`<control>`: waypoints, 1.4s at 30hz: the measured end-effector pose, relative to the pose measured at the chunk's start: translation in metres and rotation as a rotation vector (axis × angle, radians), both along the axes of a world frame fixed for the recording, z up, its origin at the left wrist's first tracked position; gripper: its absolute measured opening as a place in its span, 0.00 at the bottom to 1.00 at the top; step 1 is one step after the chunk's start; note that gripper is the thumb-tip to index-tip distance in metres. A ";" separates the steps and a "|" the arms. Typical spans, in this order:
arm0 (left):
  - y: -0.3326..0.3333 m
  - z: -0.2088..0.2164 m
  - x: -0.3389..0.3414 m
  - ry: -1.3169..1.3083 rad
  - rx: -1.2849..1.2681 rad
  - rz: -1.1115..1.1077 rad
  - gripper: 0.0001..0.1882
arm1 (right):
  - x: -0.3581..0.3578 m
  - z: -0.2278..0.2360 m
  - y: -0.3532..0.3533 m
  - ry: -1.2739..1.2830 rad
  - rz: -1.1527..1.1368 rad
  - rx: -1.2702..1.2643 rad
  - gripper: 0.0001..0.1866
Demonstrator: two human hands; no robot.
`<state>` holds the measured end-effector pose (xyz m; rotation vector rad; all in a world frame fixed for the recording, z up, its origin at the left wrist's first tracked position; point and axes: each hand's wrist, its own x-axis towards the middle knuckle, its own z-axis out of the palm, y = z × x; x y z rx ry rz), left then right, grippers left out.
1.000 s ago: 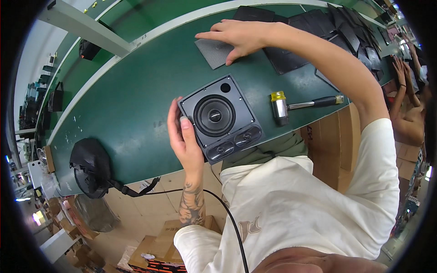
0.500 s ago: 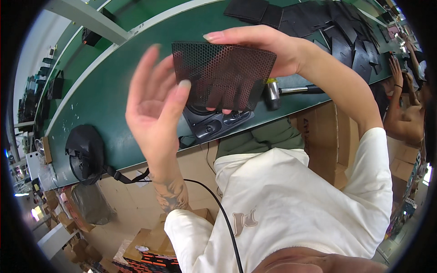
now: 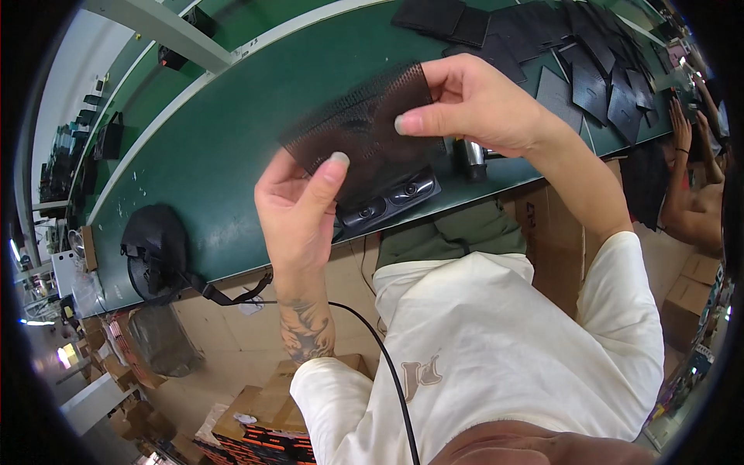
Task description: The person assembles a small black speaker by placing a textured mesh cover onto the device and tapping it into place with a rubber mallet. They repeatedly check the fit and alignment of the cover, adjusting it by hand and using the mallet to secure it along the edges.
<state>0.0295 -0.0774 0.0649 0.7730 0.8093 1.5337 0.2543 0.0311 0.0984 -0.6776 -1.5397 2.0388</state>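
Note:
A black perforated mesh panel point(image 3: 364, 128) is held up over the green workbench, tilted and slightly blurred. My left hand point(image 3: 298, 205) grips its lower left edge, thumb in front and fingers behind. At the upper right edge my right hand point(image 3: 473, 105) pinches it the same way. Beneath the panel, close to the bench's front edge, lies a glossy black housing point(image 3: 391, 201) with two round parts; the panel covers much of it. Just right of the housing rests a hammer point(image 3: 474, 160), its handle mostly hidden behind my right wrist.
Many black mesh panels point(image 3: 593, 81) are spread over the right end of the green bench point(image 3: 232, 147). On its left part sits a black cap-like item with a strap point(image 3: 155, 248). Cardboard boxes point(image 3: 267, 403) stand below. Another person's hand point(image 3: 680, 128) is at the far right.
The panel has turned and tipped over. My left hand, loose beside it before, now grips its left edge, and my right thumb has moved onto its near face.

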 end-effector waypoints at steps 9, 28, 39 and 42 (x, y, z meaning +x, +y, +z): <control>0.000 -0.007 0.008 -0.130 0.017 -0.084 0.21 | 0.014 -0.007 -0.006 0.024 0.021 -0.014 0.19; -0.001 -0.014 0.004 -0.140 0.040 -0.128 0.21 | 0.016 -0.009 -0.001 0.015 0.080 0.017 0.18; 0.011 0.007 -0.014 0.051 -0.015 0.064 0.19 | -0.023 0.012 0.014 0.027 -0.153 1.457 0.37; 0.010 0.004 -0.013 -0.006 -0.081 0.043 0.21 | -0.035 0.028 0.004 -0.248 0.156 1.636 0.42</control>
